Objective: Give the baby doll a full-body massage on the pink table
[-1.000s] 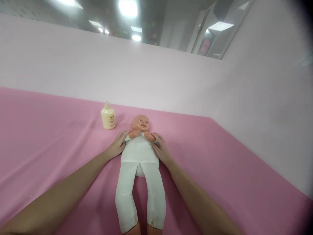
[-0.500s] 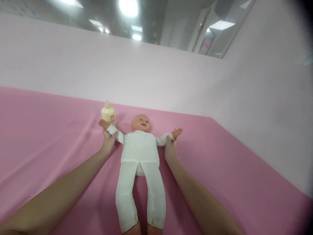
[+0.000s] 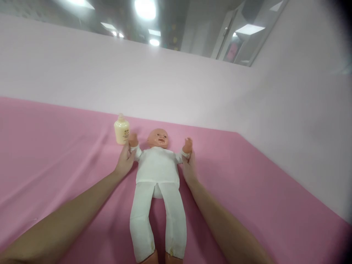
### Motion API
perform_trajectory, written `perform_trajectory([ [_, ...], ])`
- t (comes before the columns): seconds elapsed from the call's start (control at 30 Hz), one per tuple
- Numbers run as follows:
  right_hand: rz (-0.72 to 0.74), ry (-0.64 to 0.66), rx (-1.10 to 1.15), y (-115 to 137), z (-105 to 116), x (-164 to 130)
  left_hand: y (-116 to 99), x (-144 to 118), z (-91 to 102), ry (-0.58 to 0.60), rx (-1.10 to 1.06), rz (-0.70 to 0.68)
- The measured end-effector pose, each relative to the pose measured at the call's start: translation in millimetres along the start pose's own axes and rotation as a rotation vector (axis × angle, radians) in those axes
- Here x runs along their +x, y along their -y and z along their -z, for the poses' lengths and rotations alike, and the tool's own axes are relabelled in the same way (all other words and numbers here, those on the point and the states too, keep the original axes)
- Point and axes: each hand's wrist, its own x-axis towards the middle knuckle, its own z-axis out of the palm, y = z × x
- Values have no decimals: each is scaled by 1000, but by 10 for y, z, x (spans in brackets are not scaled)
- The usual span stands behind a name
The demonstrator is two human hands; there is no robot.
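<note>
A baby doll [image 3: 157, 167] with a white cloth body lies on its back, head away from me, legs toward me. My left hand [image 3: 125, 159] is closed around the doll's forearm on the left, just below its plastic hand. On the other side, my right hand [image 3: 189, 167] grips the doll's other forearm near the wrist. Both doll arms are bent up, their hands raised beside the head and slightly blurred. Close beyond my left hand stands a pump bottle [image 3: 121, 131] of pale yellow liquid, upright.
The doll lies on a pink padded surface [image 3: 247, 190] with creases at the left. A white wall [image 3: 165, 84] rises behind it and along the right side. Above that wall a mirror or glass panel [image 3: 203, 29] shows ceiling lights.
Both my hands have moved inward with the doll's forearms, from spread out sideways to bent up near its head. The bottle, previously partly covered by a doll hand, shows more fully.
</note>
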Motion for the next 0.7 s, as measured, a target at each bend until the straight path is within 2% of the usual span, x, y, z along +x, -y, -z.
perform_trajectory([
  [0.1,21,126,-78,68,-48,-17,98,-16,-55,210,156,-118],
  [0.17,56,196,-143,56,-69,-23,170,-31,-90,305,227,-167],
  [0.27,59,219,-180,17,-78,-27,219,-50,-122,308,266,-185],
  [0.4,39,228,-194,37,-76,-33,183,-54,-125,302,262,-190],
  [0.5,29,194,-147,111,-83,-46,96,-47,-100,231,218,-149],
  [0.6,-61,71,-34,154,-80,-48,10,-26,-48,43,79,-60],
  [0.7,-154,-113,63,62,-49,-7,33,13,16,-165,-111,89],
])
